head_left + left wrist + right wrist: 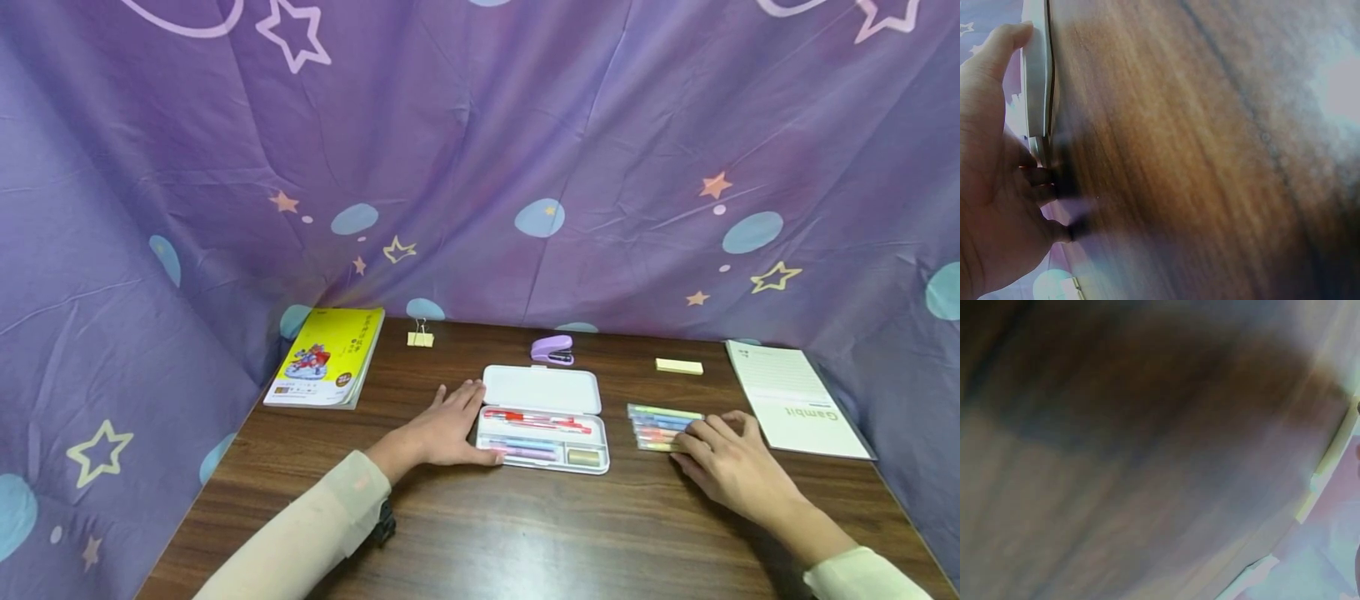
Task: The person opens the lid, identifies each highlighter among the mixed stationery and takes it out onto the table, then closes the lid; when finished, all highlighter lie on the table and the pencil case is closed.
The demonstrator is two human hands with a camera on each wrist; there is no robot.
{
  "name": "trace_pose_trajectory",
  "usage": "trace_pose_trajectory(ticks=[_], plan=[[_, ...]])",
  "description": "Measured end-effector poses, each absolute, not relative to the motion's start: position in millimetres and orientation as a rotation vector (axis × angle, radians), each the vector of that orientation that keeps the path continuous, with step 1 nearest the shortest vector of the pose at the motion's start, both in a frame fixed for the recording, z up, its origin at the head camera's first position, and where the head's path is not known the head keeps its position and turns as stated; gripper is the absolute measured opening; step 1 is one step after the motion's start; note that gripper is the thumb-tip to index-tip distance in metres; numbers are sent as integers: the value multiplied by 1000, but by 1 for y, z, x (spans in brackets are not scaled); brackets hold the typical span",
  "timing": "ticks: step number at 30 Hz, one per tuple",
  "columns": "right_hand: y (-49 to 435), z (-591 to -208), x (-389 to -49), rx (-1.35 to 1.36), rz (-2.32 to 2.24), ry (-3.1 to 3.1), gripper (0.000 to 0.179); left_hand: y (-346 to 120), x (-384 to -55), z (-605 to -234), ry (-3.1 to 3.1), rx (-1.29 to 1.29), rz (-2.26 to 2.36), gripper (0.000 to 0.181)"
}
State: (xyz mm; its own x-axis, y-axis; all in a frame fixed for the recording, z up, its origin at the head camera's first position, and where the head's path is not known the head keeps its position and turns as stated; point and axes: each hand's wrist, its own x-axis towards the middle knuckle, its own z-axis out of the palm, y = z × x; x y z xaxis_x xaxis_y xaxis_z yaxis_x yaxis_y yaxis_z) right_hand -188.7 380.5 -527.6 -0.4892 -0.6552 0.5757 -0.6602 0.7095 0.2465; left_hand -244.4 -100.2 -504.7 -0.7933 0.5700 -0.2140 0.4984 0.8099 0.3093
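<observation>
A white pencil case [540, 379] lies open in the head view, its lid folded back. Red pens [536, 421], pastel pens [521, 450] and a small tan block [583, 457] sit inside it. My left hand [446, 429] rests at the case's left side, fingers extended, thumb on the near edge; the left wrist view shows that thumb touching the case's side [1036, 75]. My right hand [731, 458] curls its fingers over the right end of a clear pack of colored pens [652, 427], which hides that end. The right wrist view barely catches this hand.
Behind the case stands a purple stapler [552, 350]. A yellow book [326, 358] and a binder clip [420, 337] lie to the left. Sticky notes [678, 366] and a notepad [802, 408] are on the right. A purple curtain [480, 150] hangs around the wooden table [480, 542].
</observation>
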Motion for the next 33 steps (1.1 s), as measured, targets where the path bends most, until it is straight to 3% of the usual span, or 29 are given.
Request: trace_pose_trajectory(ticks=[11,15,17,23,33], plan=[[325,-503,-196,1030,63,-2352,71,-102,-245,-506,2701,817,338,133],[295,-499,-201,1059,99,-2372,34,-101,-245,-507,2703,818,344,132],[280,-499,-203,1081,112,-2371,23,-102,-245,-506,2702,819,344,132],[235,-501,-206,1151,149,-2342,28,-102,-244,-504,2704,822,340,131],[184,-510,-205,1195,103,-2410,15,-101,-245,-505,2711,824,350,131]])
